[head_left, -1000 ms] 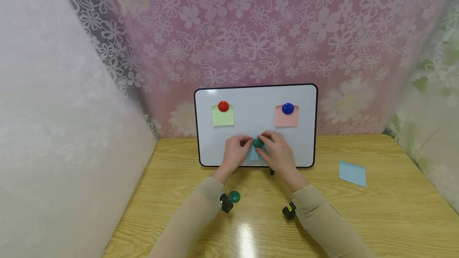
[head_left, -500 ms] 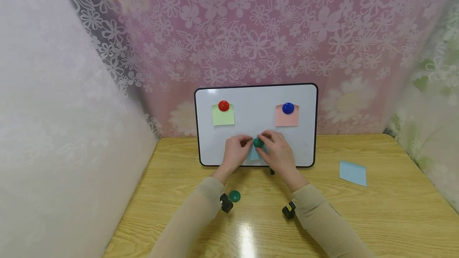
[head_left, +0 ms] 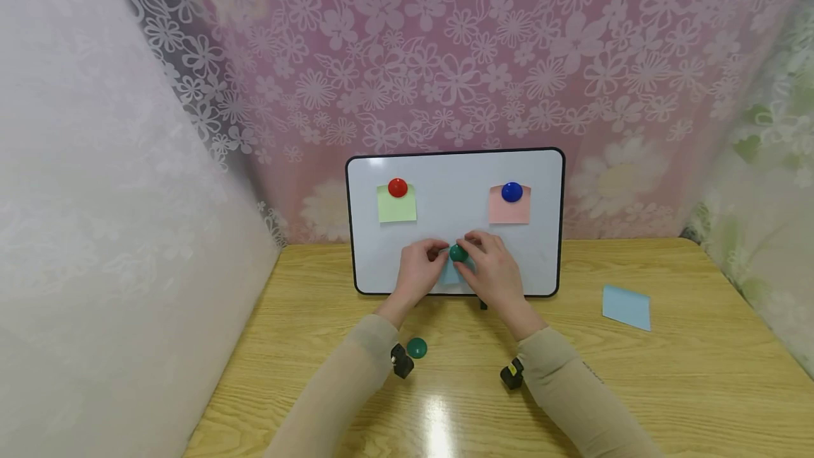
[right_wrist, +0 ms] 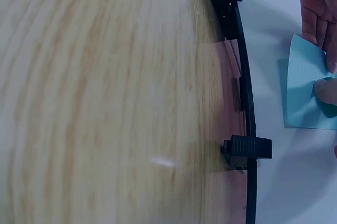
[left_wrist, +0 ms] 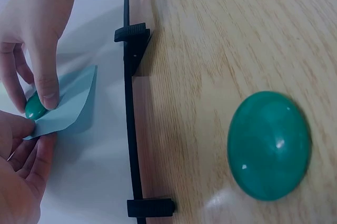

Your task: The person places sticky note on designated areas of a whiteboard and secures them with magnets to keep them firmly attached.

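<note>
A blue sticky note [left_wrist: 72, 103] lies against the lower middle of a whiteboard [head_left: 454, 196]. My left hand [head_left: 420, 267] pinches the note's upper left corner between thumb and fingers, as the left wrist view shows. With thumb and fingertips, my right hand [head_left: 496, 274] holds a round green magnet [head_left: 458, 253] over the note's top edge. Another green magnet [head_left: 417, 348] rests on the table near my left wrist. Higher on the board, a red magnet [head_left: 398, 188] holds a green note [head_left: 397, 209], and a blue magnet [head_left: 511, 192] holds a pink note [head_left: 509, 212].
The board stands on black feet [right_wrist: 250, 147] at the back of a wooden table [head_left: 305, 345]. Another blue note [head_left: 626, 307] lies on the table to the right. Flowered cloth [head_left: 445, 55] hangs behind the board, and a pale wall [head_left: 127, 196] rises at the left.
</note>
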`<state>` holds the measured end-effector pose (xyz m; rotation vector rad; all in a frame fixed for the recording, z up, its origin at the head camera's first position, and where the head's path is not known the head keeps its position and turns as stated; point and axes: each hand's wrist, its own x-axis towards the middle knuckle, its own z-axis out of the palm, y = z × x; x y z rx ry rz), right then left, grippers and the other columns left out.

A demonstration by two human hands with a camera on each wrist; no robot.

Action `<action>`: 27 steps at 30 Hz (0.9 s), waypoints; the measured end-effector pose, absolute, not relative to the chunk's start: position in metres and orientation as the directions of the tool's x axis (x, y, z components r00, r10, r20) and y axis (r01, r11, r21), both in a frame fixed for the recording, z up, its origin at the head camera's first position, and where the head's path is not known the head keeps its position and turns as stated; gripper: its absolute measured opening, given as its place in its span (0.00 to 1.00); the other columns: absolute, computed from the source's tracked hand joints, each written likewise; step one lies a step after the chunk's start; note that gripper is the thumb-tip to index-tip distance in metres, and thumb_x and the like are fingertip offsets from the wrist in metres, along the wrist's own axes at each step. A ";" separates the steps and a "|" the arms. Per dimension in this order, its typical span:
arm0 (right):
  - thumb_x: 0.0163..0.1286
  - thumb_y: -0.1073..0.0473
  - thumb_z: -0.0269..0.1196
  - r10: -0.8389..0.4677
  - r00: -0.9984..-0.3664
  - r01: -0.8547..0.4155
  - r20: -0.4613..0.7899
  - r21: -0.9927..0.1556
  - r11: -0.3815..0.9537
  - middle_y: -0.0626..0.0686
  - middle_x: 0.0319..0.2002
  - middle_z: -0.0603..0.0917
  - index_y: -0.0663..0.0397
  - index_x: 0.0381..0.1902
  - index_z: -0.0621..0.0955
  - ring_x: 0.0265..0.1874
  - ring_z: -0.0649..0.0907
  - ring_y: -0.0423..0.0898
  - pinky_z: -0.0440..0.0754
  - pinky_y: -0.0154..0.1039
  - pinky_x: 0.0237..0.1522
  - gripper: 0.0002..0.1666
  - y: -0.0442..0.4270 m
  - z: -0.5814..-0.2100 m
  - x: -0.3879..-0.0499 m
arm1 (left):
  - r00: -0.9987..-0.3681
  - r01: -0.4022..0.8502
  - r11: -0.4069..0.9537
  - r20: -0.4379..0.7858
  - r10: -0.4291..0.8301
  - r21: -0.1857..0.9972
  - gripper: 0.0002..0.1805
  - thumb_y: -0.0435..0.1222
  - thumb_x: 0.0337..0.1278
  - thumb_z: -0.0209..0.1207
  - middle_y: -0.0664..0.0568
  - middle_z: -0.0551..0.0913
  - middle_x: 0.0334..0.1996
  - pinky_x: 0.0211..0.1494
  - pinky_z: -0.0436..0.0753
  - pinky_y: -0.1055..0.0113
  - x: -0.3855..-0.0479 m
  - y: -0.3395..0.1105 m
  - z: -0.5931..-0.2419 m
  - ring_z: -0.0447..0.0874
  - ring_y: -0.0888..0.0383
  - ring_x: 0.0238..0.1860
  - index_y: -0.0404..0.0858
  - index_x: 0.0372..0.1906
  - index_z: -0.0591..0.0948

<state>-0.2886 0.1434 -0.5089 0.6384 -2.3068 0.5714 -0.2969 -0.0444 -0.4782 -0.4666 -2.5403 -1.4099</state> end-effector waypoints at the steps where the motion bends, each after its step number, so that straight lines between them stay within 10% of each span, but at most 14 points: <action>1: 0.63 0.57 0.82 -0.285 -0.657 -0.578 0.698 -0.224 0.785 0.60 0.59 0.81 0.61 0.59 0.88 0.58 0.80 0.61 0.84 0.54 0.57 0.28 0.143 -0.509 -0.288 | -0.931 0.364 0.495 0.319 0.176 0.789 0.08 0.31 0.72 0.66 0.51 0.91 0.39 0.41 0.85 0.69 -0.297 -0.044 -0.478 0.87 0.61 0.37 0.35 0.50 0.91; 27: 0.64 0.56 0.81 -0.269 -0.669 -0.565 0.693 -0.237 0.791 0.59 0.60 0.82 0.58 0.60 0.87 0.58 0.80 0.60 0.85 0.55 0.54 0.28 0.159 -0.513 -0.279 | -0.929 0.354 0.532 0.355 0.105 0.769 0.06 0.35 0.72 0.68 0.55 0.87 0.35 0.42 0.85 0.67 -0.292 -0.062 -0.490 0.83 0.60 0.36 0.37 0.46 0.91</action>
